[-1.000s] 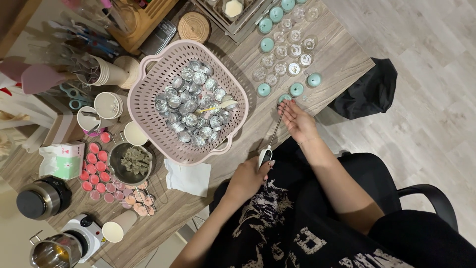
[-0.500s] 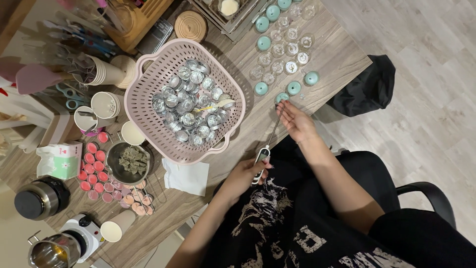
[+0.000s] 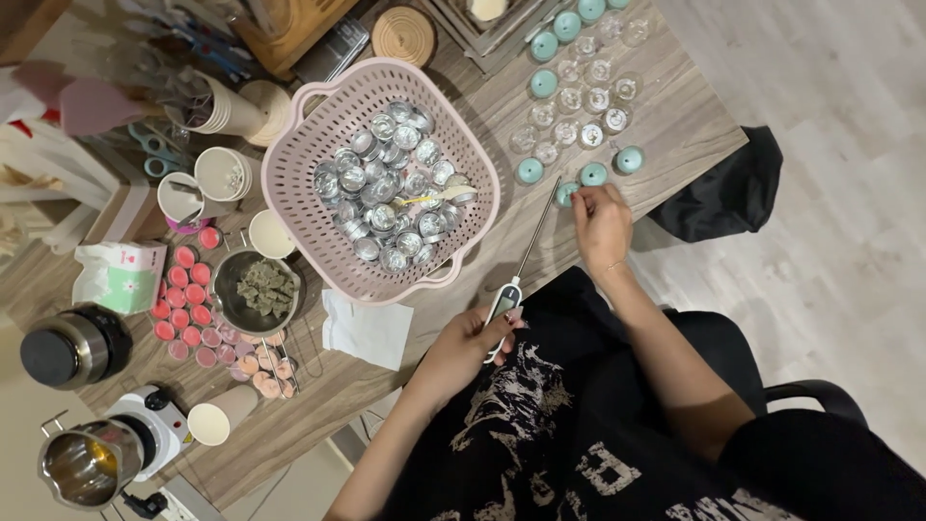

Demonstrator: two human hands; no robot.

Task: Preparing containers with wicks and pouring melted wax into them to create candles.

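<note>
Pink basket of metal cups, bowl of perhaps wax chunks, steel pitcher, black bag

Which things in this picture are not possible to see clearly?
Head view only:
- Thermometer screen: too small to read.
- Teal cup under the right hand: partly hidden by the fingers.
- Tray at the top: cut off by the edge.
- Contents of the clear cups: too small to tell.
</note>
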